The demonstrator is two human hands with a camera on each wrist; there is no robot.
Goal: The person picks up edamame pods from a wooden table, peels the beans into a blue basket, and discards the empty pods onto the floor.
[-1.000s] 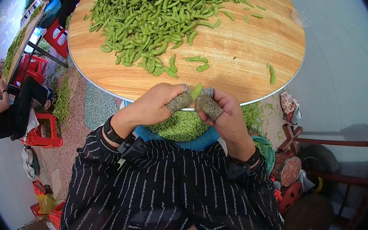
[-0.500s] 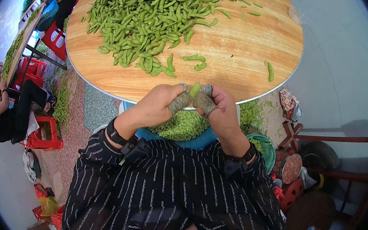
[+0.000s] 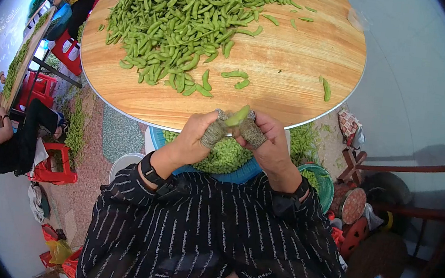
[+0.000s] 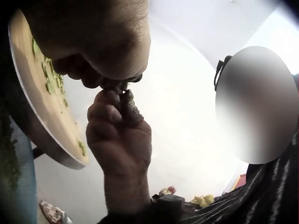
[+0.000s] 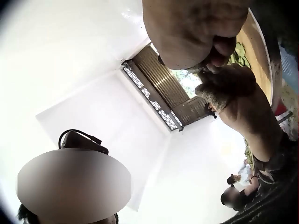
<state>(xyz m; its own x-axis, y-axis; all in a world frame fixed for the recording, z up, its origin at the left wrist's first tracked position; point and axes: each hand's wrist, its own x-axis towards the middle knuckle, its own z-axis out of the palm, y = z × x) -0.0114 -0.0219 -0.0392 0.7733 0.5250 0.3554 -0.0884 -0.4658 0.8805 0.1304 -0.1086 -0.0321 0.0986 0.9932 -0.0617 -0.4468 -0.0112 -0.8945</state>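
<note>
In the head view a green edamame pod [image 3: 238, 116] slants up between the two hands at the front edge of the table. My left hand [image 3: 193, 137] pinches its lower end with thumb and fingers. From the other side my right hand [image 3: 273, 146] pinches the pod too. Both thumbs wear grey-brown knitted covers. Below the hands, a blue basin [image 3: 250, 174] holds a heap of shelled green beans [image 3: 220, 159]. A large pile of pods [image 3: 175, 25] covers the far left part of the round wooden table [image 3: 301, 60]. In both wrist views the fingers hide the pod.
Several loose pods [image 3: 234, 74] lie between the pile and the hands. A green basket [image 3: 325, 190] stands at the right and a white bucket [image 3: 122, 164] at the left. Red stools [image 3: 54, 162] and other people at a long table [image 3: 27, 59] are farther left.
The pod has gone from nearly upright to leaning right, and more of its length shows. Both hands have come slightly lower, the left one also a little to the right.
</note>
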